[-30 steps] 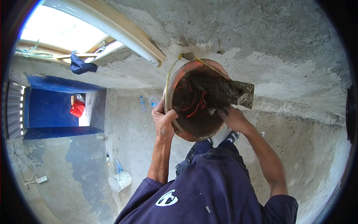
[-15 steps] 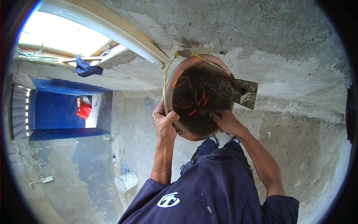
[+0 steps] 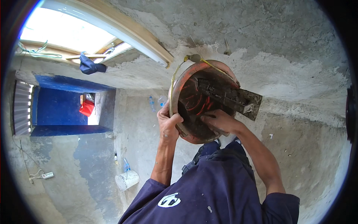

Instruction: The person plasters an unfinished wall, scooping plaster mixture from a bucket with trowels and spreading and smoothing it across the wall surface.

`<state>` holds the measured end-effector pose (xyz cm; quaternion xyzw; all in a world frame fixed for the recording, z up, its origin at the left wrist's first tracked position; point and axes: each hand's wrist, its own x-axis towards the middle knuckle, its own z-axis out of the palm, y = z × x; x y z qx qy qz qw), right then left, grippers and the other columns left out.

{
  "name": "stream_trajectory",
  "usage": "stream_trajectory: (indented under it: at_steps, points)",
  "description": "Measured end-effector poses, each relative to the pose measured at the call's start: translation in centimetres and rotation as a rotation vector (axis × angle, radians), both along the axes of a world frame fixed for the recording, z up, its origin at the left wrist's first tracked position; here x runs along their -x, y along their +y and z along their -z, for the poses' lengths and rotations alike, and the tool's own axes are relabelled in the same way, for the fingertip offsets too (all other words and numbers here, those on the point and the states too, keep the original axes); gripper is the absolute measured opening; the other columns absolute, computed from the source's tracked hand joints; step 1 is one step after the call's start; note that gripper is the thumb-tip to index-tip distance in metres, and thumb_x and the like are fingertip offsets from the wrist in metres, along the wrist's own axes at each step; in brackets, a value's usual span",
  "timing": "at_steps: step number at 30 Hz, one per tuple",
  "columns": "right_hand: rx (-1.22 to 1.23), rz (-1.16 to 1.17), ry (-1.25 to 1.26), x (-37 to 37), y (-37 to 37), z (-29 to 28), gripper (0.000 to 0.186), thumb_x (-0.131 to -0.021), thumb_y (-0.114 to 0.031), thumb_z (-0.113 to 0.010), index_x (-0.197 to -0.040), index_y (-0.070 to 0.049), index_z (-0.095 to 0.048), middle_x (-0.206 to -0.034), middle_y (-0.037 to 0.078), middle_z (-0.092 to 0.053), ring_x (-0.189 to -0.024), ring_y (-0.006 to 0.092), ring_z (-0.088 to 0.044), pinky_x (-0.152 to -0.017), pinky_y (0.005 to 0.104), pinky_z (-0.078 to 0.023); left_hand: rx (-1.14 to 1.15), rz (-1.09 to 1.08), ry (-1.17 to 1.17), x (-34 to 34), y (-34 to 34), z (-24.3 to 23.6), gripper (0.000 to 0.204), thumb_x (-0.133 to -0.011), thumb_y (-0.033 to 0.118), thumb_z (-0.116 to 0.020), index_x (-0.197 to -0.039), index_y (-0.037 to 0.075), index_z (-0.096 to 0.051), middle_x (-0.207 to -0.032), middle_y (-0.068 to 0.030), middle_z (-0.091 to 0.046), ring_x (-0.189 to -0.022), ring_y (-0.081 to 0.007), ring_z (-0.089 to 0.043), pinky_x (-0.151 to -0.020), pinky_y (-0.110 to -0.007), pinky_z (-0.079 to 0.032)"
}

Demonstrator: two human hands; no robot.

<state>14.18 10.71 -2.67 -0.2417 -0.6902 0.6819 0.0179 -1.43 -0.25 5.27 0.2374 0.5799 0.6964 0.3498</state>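
Observation:
A round, orange-red bucket (image 3: 192, 136), caked with dark grime, hangs in front of my body with its mouth tilted up toward me. My left hand (image 3: 169, 121) is closed on its left rim, thumb over the edge. Over the near right rim reaches my right hand (image 3: 220, 121). Its fingers are bent inside the bucket, and what they hold, if anything, is hidden. A flat, mortar-crusted trowel-like tool (image 3: 250, 103) lies across the far right rim, partly inside. The yellow cord handle (image 3: 173, 80) loops over the rim's far left, with a dark lump at the top.
Rough plastered wall (image 3: 283, 33) rises ahead, beside a bright framed window (image 3: 71, 28). A dark blue cap (image 3: 90, 65) hangs at its sill. To the left are a blue-walled opening (image 3: 61, 106), a white bucket (image 3: 126, 180), plastic bottles (image 3: 151, 103) and a power strip (image 3: 47, 175).
My right hand has slid further into the bucket, to the left. The bucket and the tool appear slightly lower and further right in view, with my left hand still on the rim.

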Motion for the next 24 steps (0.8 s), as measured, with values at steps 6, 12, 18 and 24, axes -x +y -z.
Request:
stream_trajectory:
  at_steps: [6,12,18,24]
  points:
    - [0.831,0.139,0.017,-0.5,0.0,0.7,0.035,-0.094,-0.037,-0.053,-0.107,-0.005,-0.059,-0.068,0.003,-0.055,-0.049,0.0131,-0.050,-0.044,0.0273,-0.039,0.003,0.052,0.135,-0.3,-0.1,-0.5,0.058,-0.055,-0.006,-0.049,-0.111,-0.008,-0.060,-0.095,-0.0056,-0.065,-0.080,-0.0107,-0.060,-0.070,-0.019,-0.046]
    - [0.851,0.299,0.005,-3.1,2.0,-2.3,0.034,-0.094,-0.038,-0.052,-0.101,-0.005,-0.059,-0.073,0.004,-0.057,-0.050,0.0126,-0.051,-0.044,0.0262,-0.040,-0.058,-0.021,0.066,0.1,0.3,-0.4,0.057,-0.058,-0.005,-0.049,-0.114,-0.009,-0.059,-0.095,-0.0065,-0.065,-0.077,-0.0104,-0.060,-0.071,-0.021,-0.047]
    - [0.258,0.099,-0.146,-4.4,3.0,-2.0,0.032,-0.092,-0.034,-0.055,-0.098,-0.003,-0.057,-0.069,0.003,-0.054,-0.049,0.0133,-0.050,-0.045,0.0283,-0.043,0.019,0.087,0.464,-1.2,2.3,-0.7,0.068,-0.056,-0.004,-0.049,-0.124,-0.009,-0.053,-0.109,-0.0068,-0.063,-0.099,-0.0117,-0.056,-0.092,-0.022,-0.038]
    - [0.644,0.017,-0.306,-2.5,5.9,-1.4,0.029,-0.094,-0.032,-0.050,-0.100,-0.005,-0.059,-0.076,0.002,-0.060,-0.057,0.0112,-0.055,-0.048,0.0285,-0.045,0.000,0.178,0.316,-1.4,2.6,-1.0,0.067,-0.056,-0.004,-0.048,-0.123,-0.007,-0.056,-0.119,-0.0073,-0.060,-0.112,-0.0130,-0.051,-0.101,-0.025,-0.030]
